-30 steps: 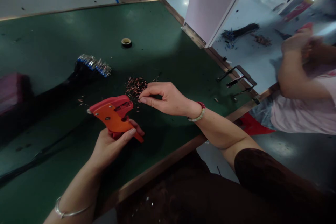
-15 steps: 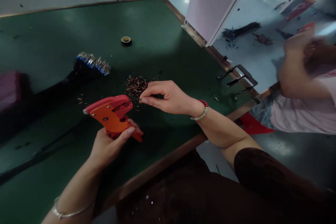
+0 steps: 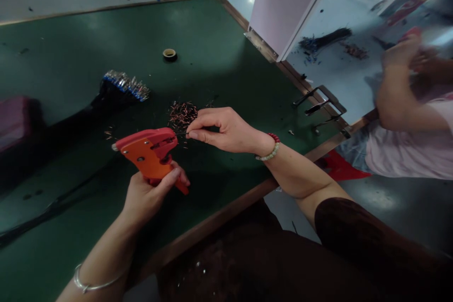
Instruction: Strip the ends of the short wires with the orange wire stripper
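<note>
My left hand [image 3: 152, 193] is wrapped round the handle of a red and orange wire stripper [image 3: 146, 151], held above the green tabletop with its jaws towards my other hand. Between thumb and forefinger my right hand [image 3: 219, 130] pinches a thin dark wire [image 3: 182, 134], which reaches to the mouth of the stripper. How far the wire goes into the jaws I cannot tell. Just behind my right fingertips lies a pile of short copper-coloured wire scraps [image 3: 182, 114].
A bundle of black cables [image 3: 116, 89] with blue and silver ends lies on the left. Behind the scraps stands a roll of black tape [image 3: 170, 55]. A metal frame clamp [image 3: 323, 106] sits at the right edge. A co-worker's arm [image 3: 398, 80] is beyond, near another wire bundle [image 3: 327, 40].
The wire stripper has shifted very slightly left and its handle a little lower. My right hand has moved slightly left with the wire. The co-worker's hands have moved a little.
</note>
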